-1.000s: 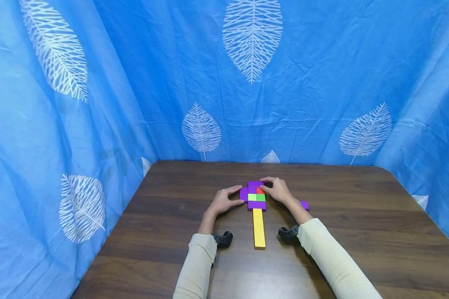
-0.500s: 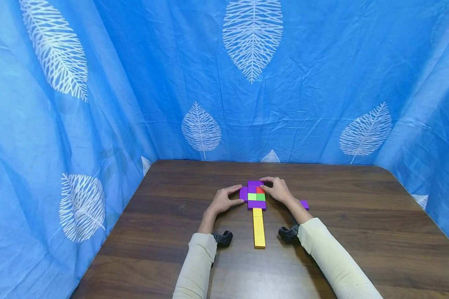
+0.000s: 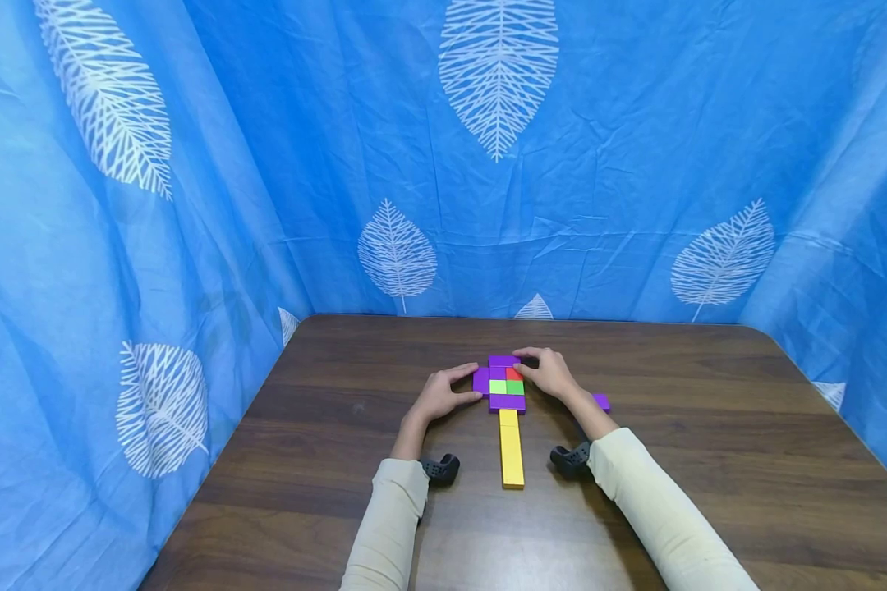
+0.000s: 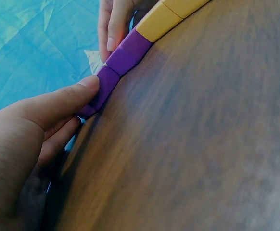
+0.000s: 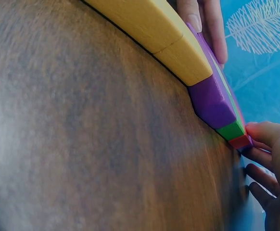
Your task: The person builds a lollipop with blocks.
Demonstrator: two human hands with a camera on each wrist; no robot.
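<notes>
Coloured blocks lie flat against one another mid-table in the head view. My left hand [image 3: 438, 397] pinches the purple block [image 3: 480, 381] on the left side, thumb at its near end and a finger at its far end. At the top right corner, my right hand [image 3: 550, 376] holds the far purple block [image 3: 501, 360] between finger and thumb, the thumb beside the red block [image 3: 512, 374]. A light green block [image 3: 498, 387], a green block [image 3: 514, 387] and a small purple block [image 3: 498, 373] fill the middle. Below sits a near purple block [image 3: 507, 403], then yellow blocks [image 3: 512, 460] in a strip.
Another purple block [image 3: 601, 402] lies apart, partly behind my right forearm. The brown wooden table [image 3: 303, 460] ends at the back by a blue leaf-print curtain [image 3: 599, 164]. Black devices [image 3: 441, 469] sit at both wrists.
</notes>
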